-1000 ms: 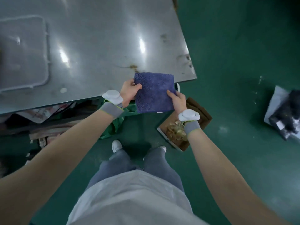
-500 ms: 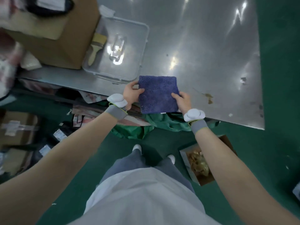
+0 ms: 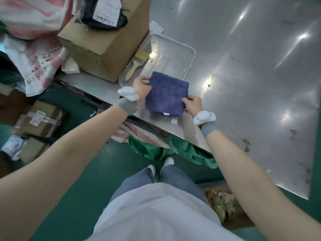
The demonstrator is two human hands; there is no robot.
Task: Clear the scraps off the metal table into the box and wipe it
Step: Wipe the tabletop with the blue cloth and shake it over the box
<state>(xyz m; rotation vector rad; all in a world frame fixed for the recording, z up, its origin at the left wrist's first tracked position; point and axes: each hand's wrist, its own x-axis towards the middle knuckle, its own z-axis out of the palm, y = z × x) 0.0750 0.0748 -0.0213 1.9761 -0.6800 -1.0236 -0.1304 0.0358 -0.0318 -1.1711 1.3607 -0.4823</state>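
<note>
Head view: left hand (image 3: 141, 89) and right hand (image 3: 193, 104) pinch opposite edges of purple cloth (image 3: 166, 95), fingers (image 3: 185, 100) closed on it, held over near edge of metal worktop (image 3: 251, 75). Just beyond cloth, clear tray (image 3: 188, 53) with brush (image 3: 137, 64). Below right forearm, on floor, box (image 3: 238, 223) of scraps (image 3: 224, 204).

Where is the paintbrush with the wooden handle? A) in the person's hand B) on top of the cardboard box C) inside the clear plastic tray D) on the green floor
C: the paintbrush lies inside the clear plastic tray on the metal table, beside the cardboard box, while both hands hold the purple cloth.
</note>
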